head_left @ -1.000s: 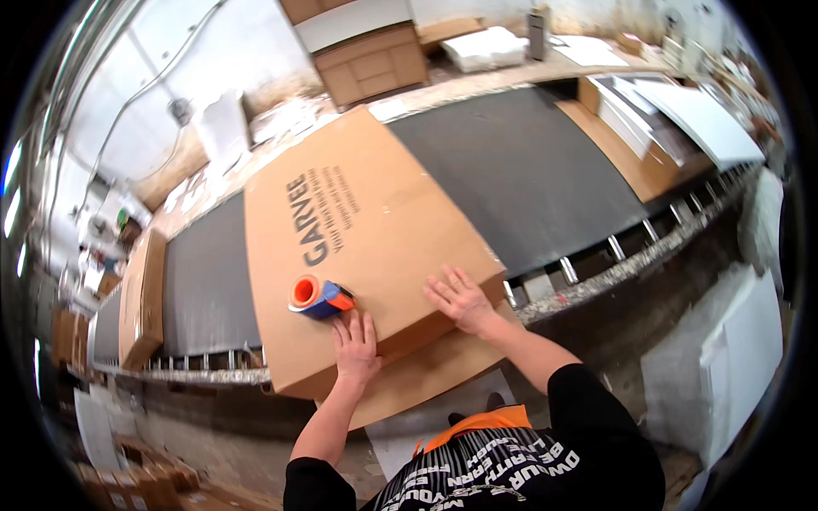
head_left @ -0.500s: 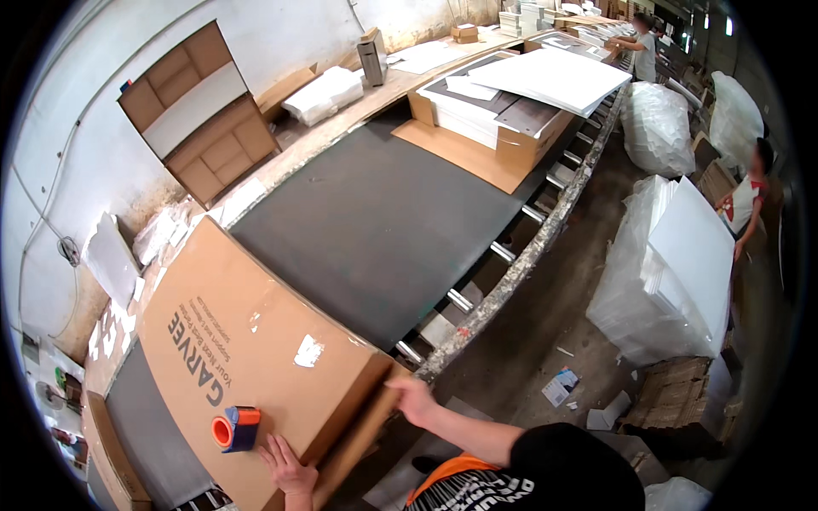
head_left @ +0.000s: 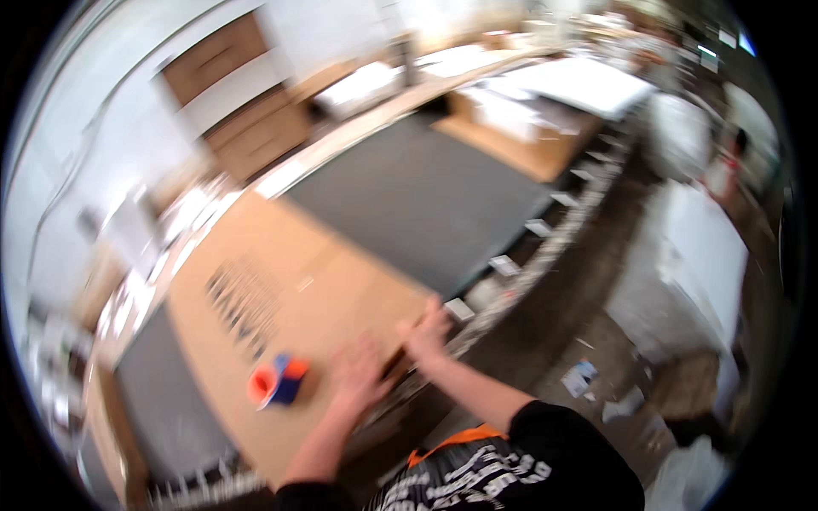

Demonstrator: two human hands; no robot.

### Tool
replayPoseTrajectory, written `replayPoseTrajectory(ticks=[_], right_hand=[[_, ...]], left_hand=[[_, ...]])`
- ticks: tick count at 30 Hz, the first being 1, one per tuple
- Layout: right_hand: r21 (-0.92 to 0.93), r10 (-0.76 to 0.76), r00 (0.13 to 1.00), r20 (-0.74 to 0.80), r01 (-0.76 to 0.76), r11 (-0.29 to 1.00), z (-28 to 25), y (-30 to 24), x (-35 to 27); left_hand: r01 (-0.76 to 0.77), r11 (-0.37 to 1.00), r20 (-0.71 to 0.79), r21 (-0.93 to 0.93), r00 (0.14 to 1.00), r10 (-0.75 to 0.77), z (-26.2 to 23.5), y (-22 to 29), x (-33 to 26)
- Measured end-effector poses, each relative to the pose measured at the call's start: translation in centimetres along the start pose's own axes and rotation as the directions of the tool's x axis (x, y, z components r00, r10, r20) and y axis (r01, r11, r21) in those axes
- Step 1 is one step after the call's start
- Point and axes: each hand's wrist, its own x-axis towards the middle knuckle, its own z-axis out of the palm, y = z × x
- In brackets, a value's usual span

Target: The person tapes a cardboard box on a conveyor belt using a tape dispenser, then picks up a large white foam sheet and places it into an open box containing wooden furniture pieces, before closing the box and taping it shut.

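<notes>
A large flat brown cardboard box (head_left: 341, 289) lies on the dark conveyor belt in front of me. On its top, near the left side, sits an orange and blue tape dispenser (head_left: 290, 381). My left hand (head_left: 360, 368) lies on the box top by the near edge, its blurred fingers stretched out, with nothing seen in them. My right hand (head_left: 424, 332) is at the box's near right corner, touching the edge where the end flap is. Motion smears its fingers, so their grip does not show. The flap itself is mostly hidden by my hands.
The belt (head_left: 426, 196) runs away to the far right, metal rollers (head_left: 504, 266) along its near side. Farther along, an opened carton (head_left: 511, 149) holds white panels (head_left: 579, 85). Wrapped white sheets (head_left: 673, 264) stand on the floor at right, with a person behind.
My left hand has slid right along the box's near edge, away from the tape dispenser. The end flap, earlier sticking out, now appears closer to the box. The view has shifted and blurred.
</notes>
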Motion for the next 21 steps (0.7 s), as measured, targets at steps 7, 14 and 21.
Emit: replayPoseTrajectory(ticks=[7, 14, 21], right_hand=[[-0.148, -0.233, 0.866, 0.443, 0.327, 0.933, 12.0, 0.1, -7.6], [-0.604, -0.191, 0.957, 0.219, 0.286, 0.744, 25.2, -1.4, -10.2], [-0.018, 0.143, 0.916, 0.375, -0.146, 0.989, 16.7, 0.8, 0.1]], left_hand=[[0.135, 0.888, -0.303, 0.439, 0.953, 0.005, 2.1, 2.4, 3.5], [0.013, 0.948, -0.204, -0.319, 0.976, -0.082, 1.1, -0.7, 1.3], [-0.084, 0.962, -0.315, -0.259, 0.949, -0.002, 2.7, 0.3, 2.2]])
